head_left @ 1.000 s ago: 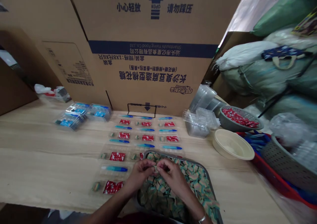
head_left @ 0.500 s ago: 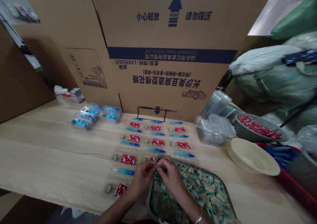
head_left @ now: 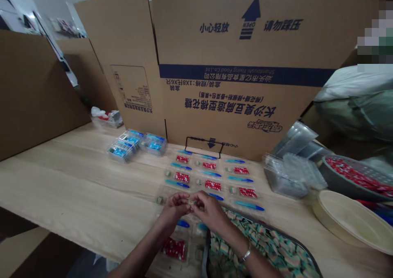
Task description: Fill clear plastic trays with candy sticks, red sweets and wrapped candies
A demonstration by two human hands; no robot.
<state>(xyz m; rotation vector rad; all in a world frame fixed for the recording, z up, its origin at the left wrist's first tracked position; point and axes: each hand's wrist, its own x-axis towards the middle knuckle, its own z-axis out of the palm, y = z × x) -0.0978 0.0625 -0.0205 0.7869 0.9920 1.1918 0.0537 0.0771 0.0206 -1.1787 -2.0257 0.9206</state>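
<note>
A tall cardboard box, printed in dark blue, walls off the far side of the pale wood-grain table. On the table, ahead of the person and slightly to the right, clear plastic trays are laid out in rows. A dark-rimmed tray heaped with striped pieces stands nearer the body, to the right of both hands and partly beneath the right forearm. Farther right are a cream bowl and a grey basket of red packets.

The left hand comes in from the lower left and the right hand from the lower right, a silvery bracelet on its wrist. They meet above the near rows, just beyond the heap's left end. Both are narrow, thumb and forefinger drawn together, with one small striped piece pinched between their fingertips.

That piece lies directly between the two hands, so neither has a clear lead in nearness. Its long axis seems to run roughly from side to side, hand to hand, though the fingers cover too much to be sure. Of the two hands, the right is nearer the heap. A red dotted packet lies on the near side of the left hand, and a blue pen-like item is just beneath its fingers.
</note>
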